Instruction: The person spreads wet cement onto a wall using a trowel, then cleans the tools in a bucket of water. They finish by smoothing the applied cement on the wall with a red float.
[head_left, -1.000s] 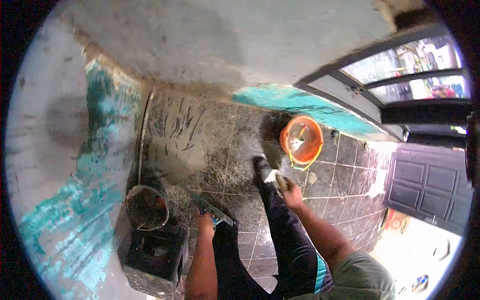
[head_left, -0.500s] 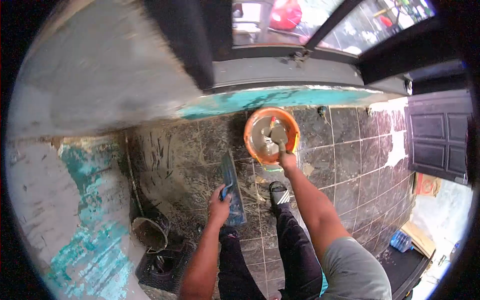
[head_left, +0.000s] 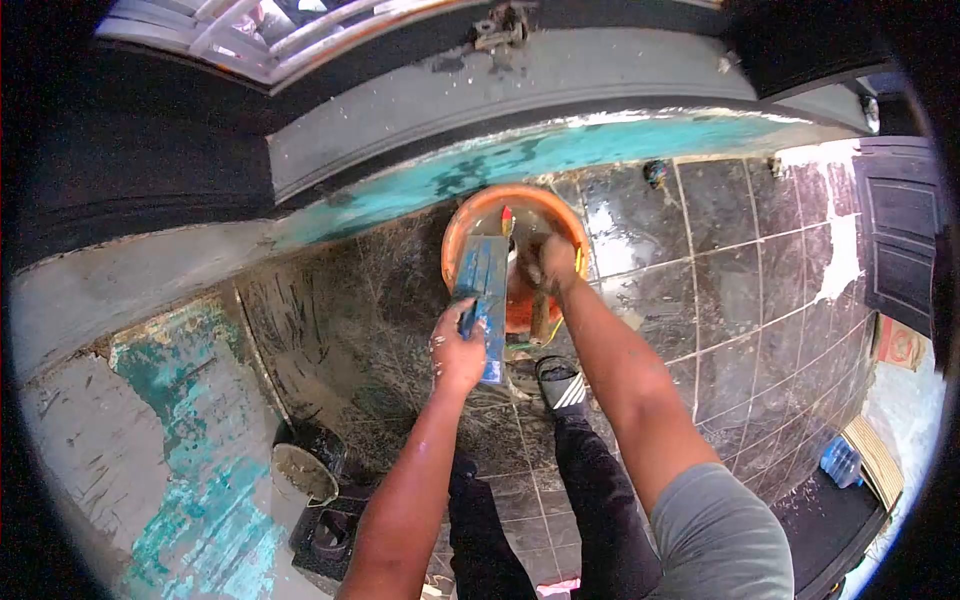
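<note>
My left hand [head_left: 460, 345] grips the handle of a long blue plastering float [head_left: 488, 265], whose far end overlaps the left side of an orange bucket [head_left: 462, 225]. Wet grey mortar lies inside that bucket. My right hand [head_left: 560, 262] is closed on a trowel [head_left: 535, 258] over the bucket's right side; motion blurs the blade. A red-tipped tool [head_left: 507, 218] stands in the bucket, only partly visible behind the float.
A mortar-stained pail [head_left: 303, 473] sits by the peeling turquoise wall [head_left: 205, 430] at left. Dark floor tiles [head_left: 730, 290] spread rightward to a panelled door [head_left: 900, 240]. A water bottle [head_left: 840, 460] lies at lower right. My sandalled foot [head_left: 562, 388] is below the bucket.
The float has moved up and right, from beside the bucket to over its left edge. My right hand has moved farther in over the bucket with the trowel. The view has shifted.
</note>
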